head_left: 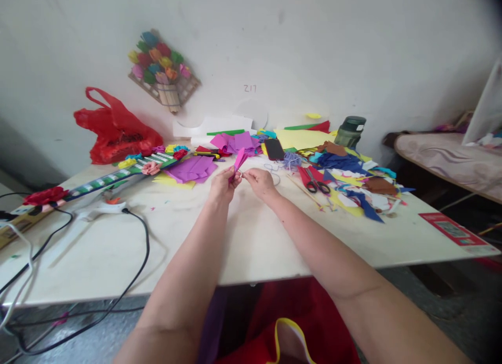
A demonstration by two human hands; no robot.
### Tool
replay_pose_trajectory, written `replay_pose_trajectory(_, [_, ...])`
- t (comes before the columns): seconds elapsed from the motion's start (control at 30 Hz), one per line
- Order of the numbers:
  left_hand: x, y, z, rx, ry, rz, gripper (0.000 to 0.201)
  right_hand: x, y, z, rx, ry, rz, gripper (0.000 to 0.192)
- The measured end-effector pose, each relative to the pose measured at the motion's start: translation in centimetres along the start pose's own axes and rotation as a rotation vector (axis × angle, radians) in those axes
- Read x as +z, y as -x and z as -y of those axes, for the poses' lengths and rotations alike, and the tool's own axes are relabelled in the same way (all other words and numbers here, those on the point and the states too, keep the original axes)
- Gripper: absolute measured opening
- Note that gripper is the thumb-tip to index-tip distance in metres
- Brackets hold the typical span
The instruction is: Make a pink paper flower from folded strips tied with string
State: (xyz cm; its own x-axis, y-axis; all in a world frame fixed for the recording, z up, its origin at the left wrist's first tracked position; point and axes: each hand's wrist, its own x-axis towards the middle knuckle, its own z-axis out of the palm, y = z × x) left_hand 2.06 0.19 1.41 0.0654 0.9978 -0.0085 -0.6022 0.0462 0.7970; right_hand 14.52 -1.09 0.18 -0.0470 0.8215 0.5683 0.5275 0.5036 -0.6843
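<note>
My left hand [226,182] is closed around a gathered piece of magenta paper [240,158], whose pleated end sticks up above the fingers. Close beside it, my right hand [259,182] pinches a thin, pale strand that looks like yarn, right at the paper's lower part. A loose loop of yarn trails past the right hand from a tangled lavender yarn bundle [292,160]. Left of my hands lies a stack of purple paper sheets [193,168] with yellow paper under it. Red-and-black scissors [317,183] rest to the right of my right hand.
A hot glue gun [105,207] with a black cord lies at the left, near a flower-decorated green strip [113,178] and a red plastic bag [113,131]. Behind are a phone [274,149] and a green bottle [350,132]. Paper scraps [353,183] cover the right side.
</note>
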Motion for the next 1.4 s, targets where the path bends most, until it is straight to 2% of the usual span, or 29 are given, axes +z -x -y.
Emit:
replay_pose_trajectory(0.1, [0.0, -0.2, 0.1, -0.062, 0.026, -0.029, 0.01, -0.4, -0.1, 0.7, -0.137, -0.107, -0.029, 0.019])
replay_pose_trajectory(0.17, [0.1, -0.3, 0.1, -0.076, 0.034, -0.031, 0.009, -0.6, -0.1, 1.1, -0.144, -0.242, -0.033, 0.017])
replay_pose_trajectory(0.23, [0.3, -0.2, 0.1, -0.082, 0.039, -0.028, 0.008, -0.7, -0.1, 1.3, -0.056, -0.4, -0.023, 0.016])
replay_pose_trajectory(0.37, [0.8, 0.0, 0.3, -0.093, 0.057, -0.012, 0.01, -0.5, -0.2, 1.2, 0.224, -0.767, 0.061, 0.018])
replay_pose_trajectory(0.47, [0.9, 0.1, 0.4, -0.116, 0.065, -0.002, 0.012, -0.3, -0.3, 0.8, 0.312, -0.984, 0.086, 0.02])
replay_pose_trajectory(0.57, [1.0, 0.1, 0.5, -0.141, 0.047, 0.011, 0.011, 0.1, -0.4, 0.5, 0.407, -1.09, 0.053, 0.021])
replay_pose_trajectory(0.83, [1.0, 0.5, 0.6, -0.094, -0.042, 0.079, 0.009, 0.4, -0.3, 0.8, 0.56, -1.042, 0.099, 0.029])
replay_pose_trajectory(1.17, [0.8, 0.5, 0.7, -0.063, -0.089, 0.136, 0.003, 0.3, -0.4, 0.2, 0.506, -0.902, 0.038, 0.039])
replay_pose_trajectory(1.4, [0.7, 0.5, 0.8, -0.038, -0.077, 0.188, 0.005, -0.1, -0.3, 0.5, 0.56, -0.856, 0.016, 0.038])
